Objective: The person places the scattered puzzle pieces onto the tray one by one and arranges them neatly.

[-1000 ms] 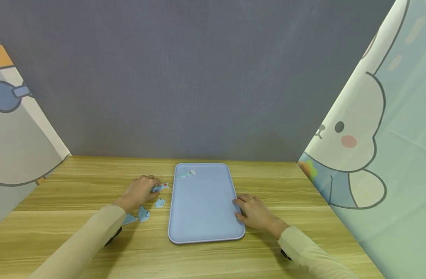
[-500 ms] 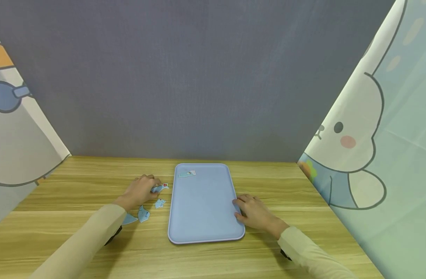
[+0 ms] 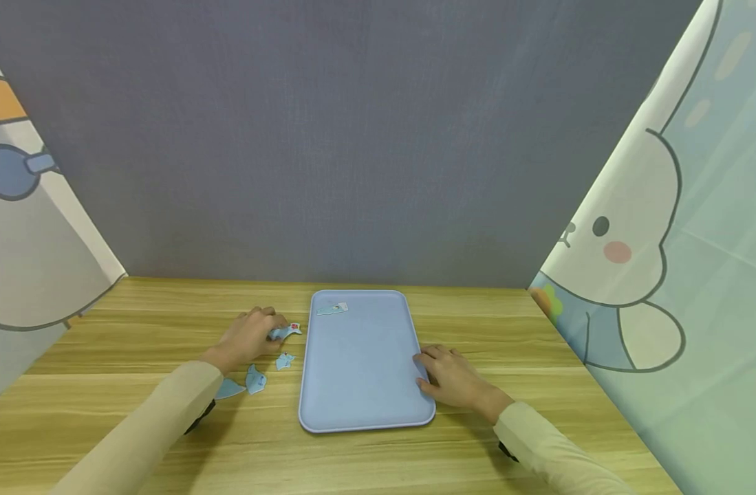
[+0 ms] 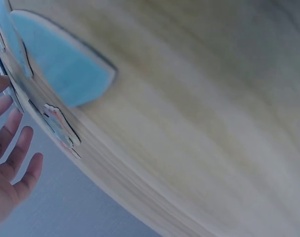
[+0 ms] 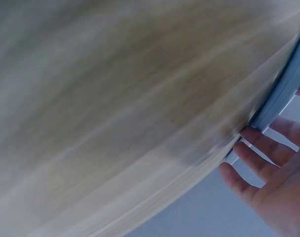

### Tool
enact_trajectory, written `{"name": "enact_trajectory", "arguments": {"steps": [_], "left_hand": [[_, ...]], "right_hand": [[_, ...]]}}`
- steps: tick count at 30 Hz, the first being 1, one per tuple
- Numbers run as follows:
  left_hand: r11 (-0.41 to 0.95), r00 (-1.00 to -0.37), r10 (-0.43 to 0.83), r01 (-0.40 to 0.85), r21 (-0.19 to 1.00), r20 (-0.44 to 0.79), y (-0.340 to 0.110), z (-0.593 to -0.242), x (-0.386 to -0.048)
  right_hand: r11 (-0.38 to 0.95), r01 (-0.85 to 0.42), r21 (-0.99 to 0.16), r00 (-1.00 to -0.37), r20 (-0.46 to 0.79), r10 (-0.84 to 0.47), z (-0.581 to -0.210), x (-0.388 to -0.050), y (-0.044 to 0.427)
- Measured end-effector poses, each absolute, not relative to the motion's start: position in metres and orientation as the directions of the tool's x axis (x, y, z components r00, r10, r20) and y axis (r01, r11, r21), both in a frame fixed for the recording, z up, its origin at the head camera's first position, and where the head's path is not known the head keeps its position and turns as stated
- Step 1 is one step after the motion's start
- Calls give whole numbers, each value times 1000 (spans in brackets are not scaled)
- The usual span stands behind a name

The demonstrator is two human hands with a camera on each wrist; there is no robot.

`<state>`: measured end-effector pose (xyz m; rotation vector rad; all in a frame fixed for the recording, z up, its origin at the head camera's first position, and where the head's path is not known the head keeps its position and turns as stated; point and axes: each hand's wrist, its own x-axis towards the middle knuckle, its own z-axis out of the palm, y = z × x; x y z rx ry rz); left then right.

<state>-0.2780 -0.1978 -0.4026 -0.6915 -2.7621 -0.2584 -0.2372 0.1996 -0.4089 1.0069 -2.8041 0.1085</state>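
My left hand (image 3: 249,337) pinches a light blue puzzle piece with a red mark (image 3: 287,331) between thumb and fingers, just left of the tray (image 3: 365,364). Part of that piece is hidden behind the fingers. Below it on the table lie a small blue piece (image 3: 285,361), a rounded blue piece (image 3: 256,379) and a curved blue piece (image 3: 230,389). The curved piece (image 4: 66,59) looks large in the left wrist view. Along the tray's right rim rests my right hand (image 3: 455,378), its loosely extended fingers touching the edge.
The tray is pale blue, with a raised rim. A blue-and-white puzzle piece (image 3: 331,309) lies in its far left corner. Behind the wooden table (image 3: 477,316) stands a dark grey panel (image 3: 328,151), with a printed cartoon cloth (image 3: 638,261) at the right.
The piece in my left hand has shifted slightly up and right and changed its tilt. My right hand, the tray and the other pieces stay in place.
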Motion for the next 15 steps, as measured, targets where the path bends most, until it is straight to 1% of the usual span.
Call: {"name": "enact_trajectory", "arguments": {"steps": [7, 15], "left_hand": [[858, -833, 442, 500, 113, 334, -194, -399, -283], [850, -815, 464, 520, 84, 348, -184, -388, -286]], "right_hand": [[774, -633, -19, -765, 166, -622, -408, -237, 200], [779, -627, -22, -771, 161, -616, -409, -239, 201]]}}
